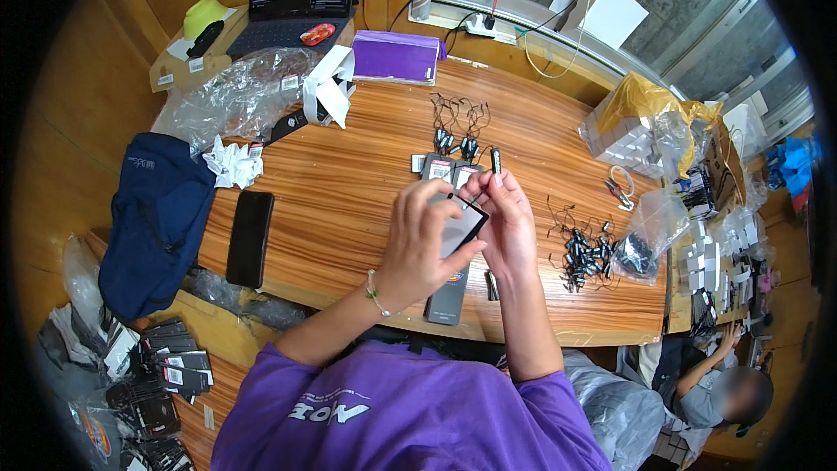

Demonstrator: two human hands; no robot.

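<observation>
My left hand (417, 240) grips a grey card with a black edge (459, 228), tilted above the table. Between the fingers of my right hand (507, 222) stands a small black cylinder with light marking (496, 160). A thin dark cord runs from that hand to the card's upper edge; whether it passes through the card I cannot tell. Under my hands lie long grey printed cards (445, 303), partly covered by them. Just beyond, several black cylinders with looped cords (455, 144) rest at the cards' far ends.
A pile of corded black cylinders (586, 255) lies to the right, beside a clear plastic bag (649, 231) and cutters (620, 192). A phone (250, 238) and a navy cloth bag (155, 222) are at left. A laptop (292, 30) stands far left. Another person (711, 388) sits at lower right.
</observation>
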